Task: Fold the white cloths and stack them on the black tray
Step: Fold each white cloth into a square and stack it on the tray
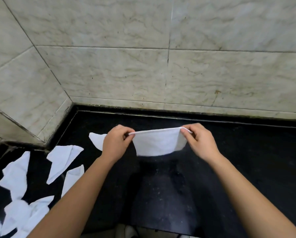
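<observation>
A small white cloth (158, 142) hangs doubled over in the air above the black counter (247, 160). My left hand (115, 143) pinches its upper left corner. My right hand (199, 142) pinches its upper right corner, so the top edge is stretched between them. Several other white cloths lie loose on the counter to the left, one (63, 161) near my left forearm and one (96, 140) partly hidden behind my left hand. No black tray is in view.
A tiled marble-look wall (161, 66) rises behind the counter and angles forward on the left. More crumpled white cloths (18, 212) pile at the lower left corner. The counter's front edge runs along the bottom of the view.
</observation>
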Demonstrator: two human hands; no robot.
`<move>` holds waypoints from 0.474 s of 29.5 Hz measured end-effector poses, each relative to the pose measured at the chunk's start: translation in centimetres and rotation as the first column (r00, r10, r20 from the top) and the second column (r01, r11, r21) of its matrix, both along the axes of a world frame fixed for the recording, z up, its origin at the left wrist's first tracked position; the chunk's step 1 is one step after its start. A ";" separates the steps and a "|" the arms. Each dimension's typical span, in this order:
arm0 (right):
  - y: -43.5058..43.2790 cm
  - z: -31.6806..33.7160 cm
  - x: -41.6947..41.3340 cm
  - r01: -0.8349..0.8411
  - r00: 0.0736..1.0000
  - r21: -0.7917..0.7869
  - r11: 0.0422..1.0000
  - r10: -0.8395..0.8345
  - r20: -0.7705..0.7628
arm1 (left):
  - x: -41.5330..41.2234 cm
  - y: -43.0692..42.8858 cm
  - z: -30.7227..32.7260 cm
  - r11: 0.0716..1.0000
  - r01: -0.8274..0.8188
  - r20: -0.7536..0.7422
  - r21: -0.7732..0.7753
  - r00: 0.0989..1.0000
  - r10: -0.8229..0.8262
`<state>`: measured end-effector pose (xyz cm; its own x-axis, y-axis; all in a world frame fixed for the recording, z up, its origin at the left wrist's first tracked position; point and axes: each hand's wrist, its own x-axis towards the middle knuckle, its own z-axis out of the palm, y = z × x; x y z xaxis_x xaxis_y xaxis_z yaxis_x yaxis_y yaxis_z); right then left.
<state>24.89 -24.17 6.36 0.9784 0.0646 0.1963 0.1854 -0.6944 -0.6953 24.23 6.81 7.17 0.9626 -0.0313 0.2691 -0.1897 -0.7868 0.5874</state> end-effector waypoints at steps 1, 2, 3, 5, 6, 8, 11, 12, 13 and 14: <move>0.0 0.5 0.2 0.029 0.998 0.035 0.999 -0.031 0.051 | 0.4 -0.4 0.4 0.999 -0.029 0.064 -0.032 0.997 0.031; 0.1 0.8 0.3 0.050 0.994 0.067 0.997 -0.056 0.097 | 0.7 -0.6 0.8 0.997 -0.056 0.113 -0.054 0.992 0.062; 0.2 1.1 0.3 0.061 0.989 0.092 0.994 -0.073 0.130 | 0.8 -0.8 1.0 0.995 -0.078 0.145 -0.065 0.986 0.087; 0.3 0.7 -0.1 0.051 0.985 0.111 0.992 -0.069 0.158 | 0.4 -0.9 0.6 0.994 -0.096 0.163 -0.048 0.981 0.103; 0.3 0.0 -0.4 0.035 0.987 0.097 0.995 -0.050 0.150 | -0.1 -0.7 0.0 0.995 -0.099 0.157 -0.014 0.982 0.100; 0.4 -2.4 -1.6 0.002 0.996 0.027 1.000 -0.005 0.091 | -1.5 -0.3 -2.3 0.992 -0.096 0.117 0.079 0.989 0.086; 0.4 -7.2 -4.1 -0.074 0.994 -0.136 0.988 0.061 -0.096 | -4.5 0.5 -6.9 0.980 -0.002 -0.046 0.199 0.999 0.012; 0.5 -8.7 -5.0 -0.123 0.979 -0.195 0.973 0.087 -0.183 | -5.6 0.9 -8.6 0.970 0.045 -0.125 0.237 0.992 -0.015; 0.7 -9.9 -5.8 -0.182 0.955 -0.254 0.950 0.109 -0.277 | -6.7 1.2 -10.2 0.959 0.087 -0.205 0.269 0.978 -0.031; 0.9 -11.0 -6.7 -0.246 0.920 -0.304 0.920 0.124 -0.371 | -7.8 1.6 -12.0 0.948 0.128 -0.272 0.292 0.961 -0.046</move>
<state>18.21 -23.23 -4.68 0.9442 0.2532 -0.2107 0.1301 -0.8743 -0.4677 16.41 8.38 -4.86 0.9871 -0.1583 -0.0242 -0.1391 -0.9223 0.3605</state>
